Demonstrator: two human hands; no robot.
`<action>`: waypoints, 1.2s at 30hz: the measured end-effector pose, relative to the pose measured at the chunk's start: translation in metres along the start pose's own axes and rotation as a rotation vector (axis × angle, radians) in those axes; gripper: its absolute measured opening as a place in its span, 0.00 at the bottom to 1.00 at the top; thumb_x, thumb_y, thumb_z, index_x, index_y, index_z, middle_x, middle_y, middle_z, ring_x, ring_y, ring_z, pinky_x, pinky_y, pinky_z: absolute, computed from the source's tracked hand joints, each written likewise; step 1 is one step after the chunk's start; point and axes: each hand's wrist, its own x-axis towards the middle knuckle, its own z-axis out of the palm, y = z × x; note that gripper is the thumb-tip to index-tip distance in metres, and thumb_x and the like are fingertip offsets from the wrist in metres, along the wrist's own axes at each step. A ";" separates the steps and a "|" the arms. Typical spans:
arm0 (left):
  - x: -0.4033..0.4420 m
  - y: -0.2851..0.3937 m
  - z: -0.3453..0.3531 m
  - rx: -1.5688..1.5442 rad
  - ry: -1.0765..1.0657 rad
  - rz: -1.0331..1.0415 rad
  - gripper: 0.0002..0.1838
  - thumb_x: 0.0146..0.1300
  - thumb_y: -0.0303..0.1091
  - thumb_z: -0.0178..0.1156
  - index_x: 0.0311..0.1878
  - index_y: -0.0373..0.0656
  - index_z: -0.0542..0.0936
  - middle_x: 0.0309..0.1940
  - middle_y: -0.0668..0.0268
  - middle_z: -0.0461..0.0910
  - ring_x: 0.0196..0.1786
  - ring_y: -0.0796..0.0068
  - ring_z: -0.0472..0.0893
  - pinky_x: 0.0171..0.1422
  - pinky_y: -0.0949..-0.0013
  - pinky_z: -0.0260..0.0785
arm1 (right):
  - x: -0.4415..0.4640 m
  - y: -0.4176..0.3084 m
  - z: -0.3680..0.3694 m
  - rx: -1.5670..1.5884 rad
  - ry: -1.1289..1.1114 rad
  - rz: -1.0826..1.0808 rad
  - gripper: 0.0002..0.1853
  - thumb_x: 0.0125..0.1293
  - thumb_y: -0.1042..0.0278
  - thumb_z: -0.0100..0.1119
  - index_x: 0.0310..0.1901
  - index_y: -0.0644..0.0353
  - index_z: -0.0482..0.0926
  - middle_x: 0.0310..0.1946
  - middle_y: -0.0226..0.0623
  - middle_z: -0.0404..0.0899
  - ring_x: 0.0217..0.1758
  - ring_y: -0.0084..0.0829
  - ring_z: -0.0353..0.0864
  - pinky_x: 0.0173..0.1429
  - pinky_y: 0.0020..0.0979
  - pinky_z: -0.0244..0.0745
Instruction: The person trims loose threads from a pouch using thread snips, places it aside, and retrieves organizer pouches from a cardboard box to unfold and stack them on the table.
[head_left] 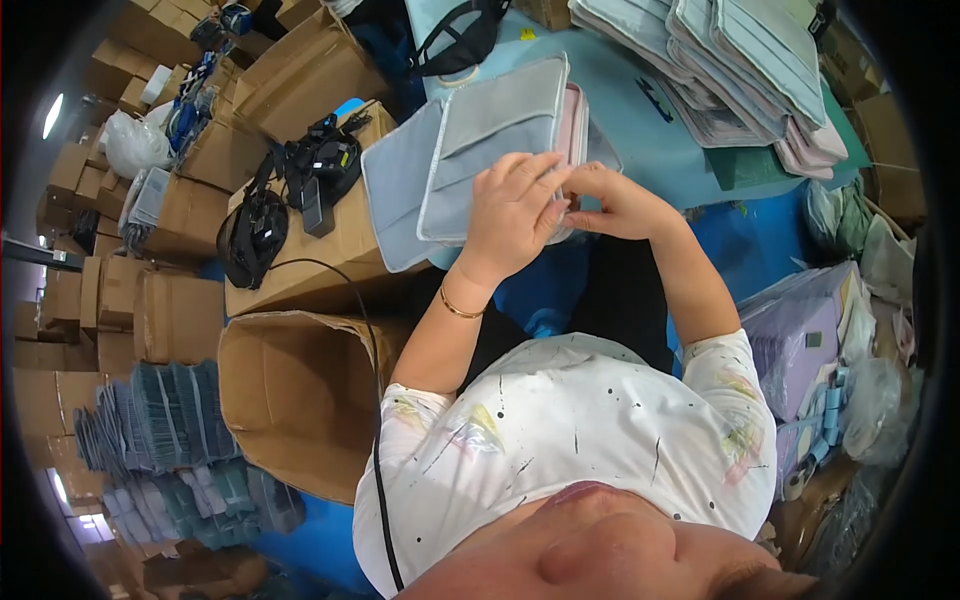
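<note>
A light grey-blue fabric case (497, 115) with pale edging lies open in front of me, one flap (397, 185) spread to the left. A slanted pocket crosses its upper panel, and pinkish layers show along the right side. My left hand (512, 212), with a thin bracelet at the wrist, rests over the lower right part of the case, fingers bent and closed on its edge. My right hand (618, 203) meets it from the right, thumb and forefinger pinched at the same edge. The fingertips of both hands partly cover what they grip.
Similar cases (745, 70) are stacked at the table's (640, 130) far right. A cardboard box (370, 150) bears black straps and devices (320, 165) on my left, above an open carton (290, 390). A black cable (375, 450) runs down my left side. Wrapped purple goods (790, 330) stand at right.
</note>
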 end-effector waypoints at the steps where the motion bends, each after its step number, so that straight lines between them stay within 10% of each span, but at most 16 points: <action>1: 0.000 -0.001 0.003 0.027 -0.053 0.015 0.15 0.61 0.36 0.59 0.51 0.48 0.78 0.57 0.68 0.76 0.57 0.58 0.71 0.58 0.59 0.61 | -0.003 0.000 -0.001 0.040 -0.005 0.001 0.09 0.59 0.70 0.65 0.39 0.64 0.78 0.28 0.39 0.79 0.35 0.37 0.79 0.42 0.34 0.70; 9: 0.006 -0.010 0.022 -0.034 -0.224 0.218 0.07 0.55 0.39 0.63 0.30 0.50 0.76 0.40 0.73 0.76 0.49 0.67 0.73 0.51 0.63 0.61 | -0.033 0.024 0.016 0.142 0.002 0.141 0.08 0.55 0.73 0.67 0.37 0.64 0.83 0.28 0.42 0.81 0.31 0.34 0.79 0.38 0.32 0.71; 17: 0.003 -0.007 0.034 -0.029 0.160 0.450 0.18 0.51 0.40 0.66 0.16 0.49 0.67 0.18 0.73 0.64 0.28 0.72 0.68 0.37 0.68 0.60 | -0.036 0.024 0.035 0.120 -0.095 0.172 0.07 0.49 0.73 0.68 0.29 0.63 0.79 0.25 0.39 0.81 0.29 0.38 0.77 0.40 0.33 0.71; 21: 0.003 -0.002 0.022 -0.024 0.167 0.436 0.20 0.50 0.39 0.66 0.15 0.49 0.64 0.17 0.73 0.62 0.26 0.71 0.67 0.35 0.69 0.59 | -0.039 0.019 0.034 -0.069 -0.203 0.150 0.05 0.52 0.68 0.66 0.31 0.55 0.81 0.27 0.33 0.80 0.38 0.35 0.75 0.57 0.35 0.60; 36: 0.004 -0.014 0.032 -0.148 0.047 0.297 0.20 0.53 0.41 0.66 0.13 0.48 0.68 0.13 0.69 0.67 0.17 0.65 0.68 0.27 0.66 0.63 | -0.035 0.013 0.067 -0.164 0.132 0.061 0.13 0.47 0.77 0.66 0.38 0.60 0.82 0.30 0.43 0.80 0.34 0.44 0.80 0.42 0.39 0.73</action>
